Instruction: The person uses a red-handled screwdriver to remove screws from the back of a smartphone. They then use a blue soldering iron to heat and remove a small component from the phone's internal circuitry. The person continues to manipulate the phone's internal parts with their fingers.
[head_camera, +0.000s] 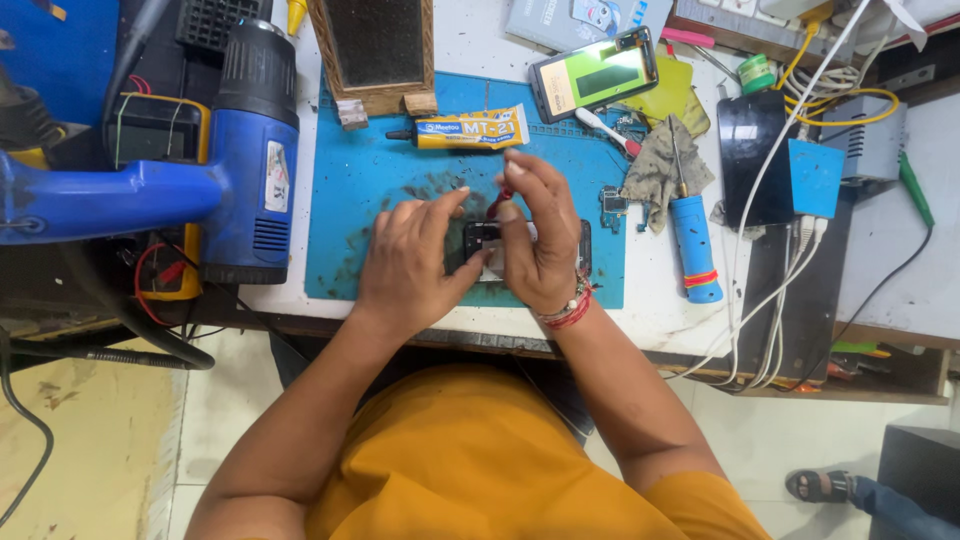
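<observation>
Both hands over a dark phone (480, 240) lying flat near the front edge of the blue work mat (360, 170), approx mid-bench. Left hand (410, 262) spread palm-down, fingers curled onto the phone's left end, thumb pressed at its near side: prob pinning it so it can't slide. Right hand (540, 235) closed in a pinch round a thin red-handled tool (500, 200), tip angled down to the phone's far edge; held upright like a pen, likely for fine control. Wrist w/ red & white bangles (570, 308) resting near the phone's right end, steadying the hand.

Around it:
- Yellow glue tube (470, 129) lying across the mat's far part, just beyond the hands, within easy reach.
- Blue heat gun (200, 175) on its stand, left of the mat, nozzle pointing far, away from the work.
- Second phone (594, 73) w/ lit screen, far right of mat, tilted.
- Grey rag (665, 165) & blue-handled screwdriver (692, 240) right of the mat, side by side, touching.
- Small circuit board (612, 202) at the mat's right edge, near the rag.
- White cables (790, 270) hanging off the bench's right side.
- Wooden-framed block (378, 50) far side, partly on the mat.

Can't tell if phone's back is off; hands cover most of it.
</observation>
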